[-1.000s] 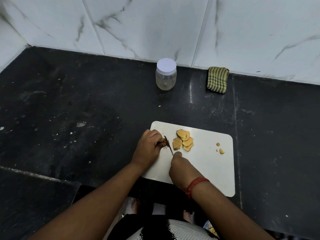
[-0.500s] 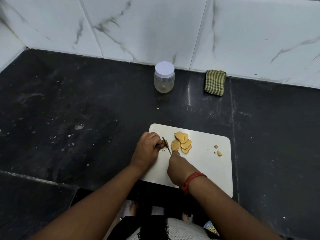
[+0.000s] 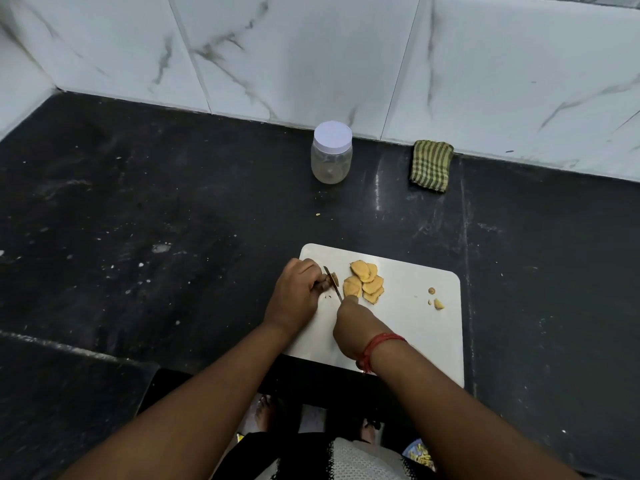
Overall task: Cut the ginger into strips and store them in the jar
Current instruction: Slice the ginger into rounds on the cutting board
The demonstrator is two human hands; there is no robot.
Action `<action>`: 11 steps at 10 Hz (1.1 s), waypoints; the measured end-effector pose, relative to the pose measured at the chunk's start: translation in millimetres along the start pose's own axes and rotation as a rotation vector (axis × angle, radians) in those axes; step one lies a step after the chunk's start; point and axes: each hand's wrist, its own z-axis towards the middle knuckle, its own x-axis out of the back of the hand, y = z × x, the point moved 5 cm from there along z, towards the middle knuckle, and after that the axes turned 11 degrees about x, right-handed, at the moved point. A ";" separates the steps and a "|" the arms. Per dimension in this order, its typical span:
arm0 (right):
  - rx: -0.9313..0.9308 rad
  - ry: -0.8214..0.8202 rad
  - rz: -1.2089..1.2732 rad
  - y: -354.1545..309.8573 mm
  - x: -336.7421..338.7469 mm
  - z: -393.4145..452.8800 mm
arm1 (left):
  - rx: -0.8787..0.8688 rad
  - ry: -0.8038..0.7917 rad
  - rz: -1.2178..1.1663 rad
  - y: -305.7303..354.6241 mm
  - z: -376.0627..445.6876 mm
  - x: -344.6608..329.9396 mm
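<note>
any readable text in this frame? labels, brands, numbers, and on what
None readable.
Jar: clear body, plain white lid, no label in view.
Cutting board: plain white, no print.
Striped cloth: pattern only, no tag.
Colourful packet at the bottom edge: yellow marks, too blurred and cut off to read.

striped cloth (image 3: 431, 165) by marble wall (image 3: 311, 53) | black counter (image 3: 138, 202)
</note>
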 end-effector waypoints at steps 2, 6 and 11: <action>-0.151 0.190 0.540 0.4 -2.1 0.6 | 0.020 -0.012 0.017 -2.7 -1.0 -2.1; -0.140 0.248 0.523 2.4 -15.8 -0.3 | 0.194 0.022 0.001 0.6 -0.1 1.9; -0.103 0.220 0.480 11.4 -31.0 0.0 | 0.181 0.026 0.045 1.3 -3.3 0.4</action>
